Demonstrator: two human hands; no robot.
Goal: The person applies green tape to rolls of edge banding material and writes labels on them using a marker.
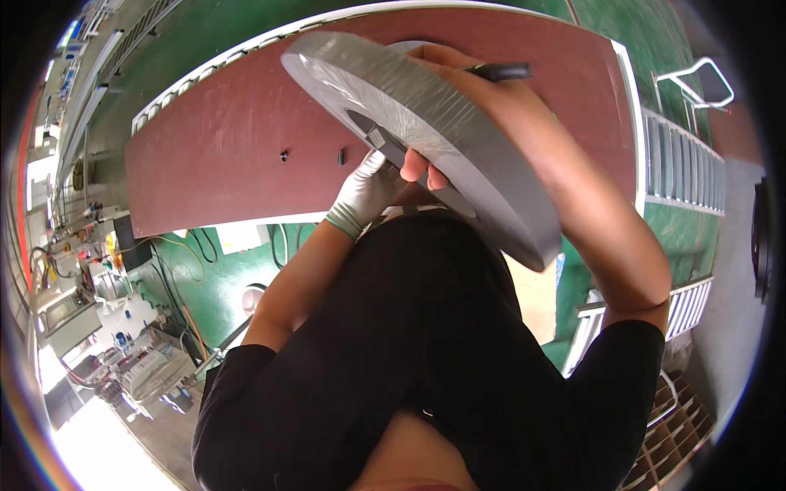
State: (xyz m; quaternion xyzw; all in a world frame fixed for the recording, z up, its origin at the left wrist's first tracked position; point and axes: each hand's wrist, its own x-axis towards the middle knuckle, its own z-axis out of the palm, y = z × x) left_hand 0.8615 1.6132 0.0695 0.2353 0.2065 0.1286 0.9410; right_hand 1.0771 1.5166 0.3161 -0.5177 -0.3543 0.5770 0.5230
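A big grey reel (434, 131), a flat disc wound in glossy, wrinkled clear film, is held tilted over the brown-red table (221, 139), its broad face turned up and to the left, its thick smooth rim running down to the right. A dark hollow with a small pale label sits at the middle of the face.

The left hand (370, 190), in a pale knit glove with a green cuff, is pressed up against the underside of the reel near the hollow; how far its fingers curl cannot be told, since the disc hides them. The right hand (434, 114) is bare and wraps over the far rim, fingers closed on the reel, with fingertips showing pink below the disc's edge. A black pen (501, 71) lies pinched across the same hand, pointing right.

The table is a matte, smooth slab with a white edge, two small dark bits (311, 155) lying on it left of the reel. Beyond and beneath is green floor (205, 295). Ribbed white roller tracks (684, 164) run along the right. Near left, a cluttered bench (123, 344) with cables and tools.
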